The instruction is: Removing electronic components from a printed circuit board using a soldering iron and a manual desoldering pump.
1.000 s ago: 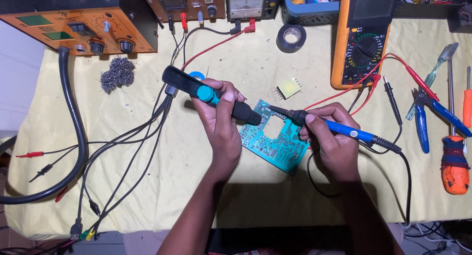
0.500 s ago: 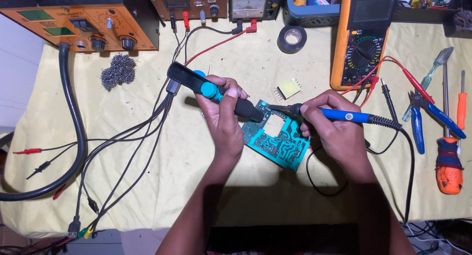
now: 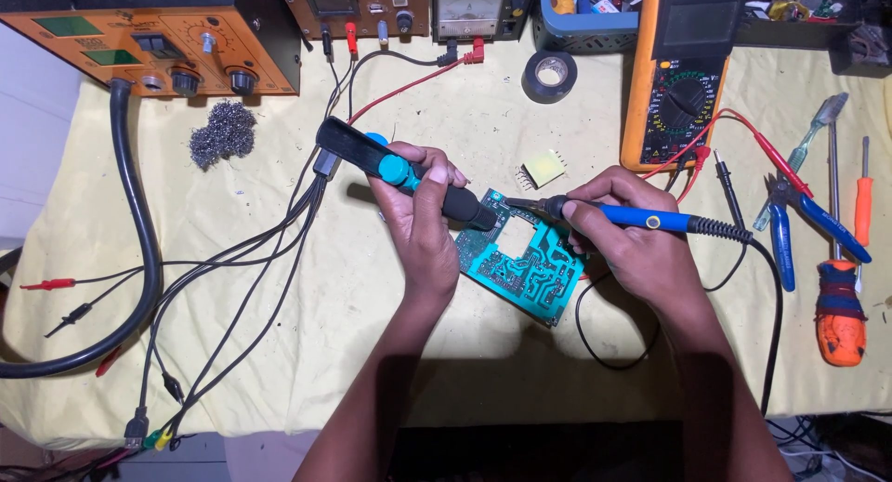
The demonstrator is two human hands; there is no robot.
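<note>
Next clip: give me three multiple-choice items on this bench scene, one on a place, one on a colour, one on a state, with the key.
1. Where does the roll of black tape lie?
A. beside the steel wool
B. at the cloth's far edge, left of the orange multimeter
C. on the circuit board

2. What colour is the handle of the soldering iron?
A. blue
B. red
C. green

3. How is the desoldering pump held?
A. lying loose on the cloth
B. gripped in the left hand, tip at the board
C. gripped in the right hand

Key: 1 B, the tape sits left of the multimeter. 2 A, the soldering iron in the right hand is blue. 3 B, the left hand grips the pump over the circuit board.
</note>
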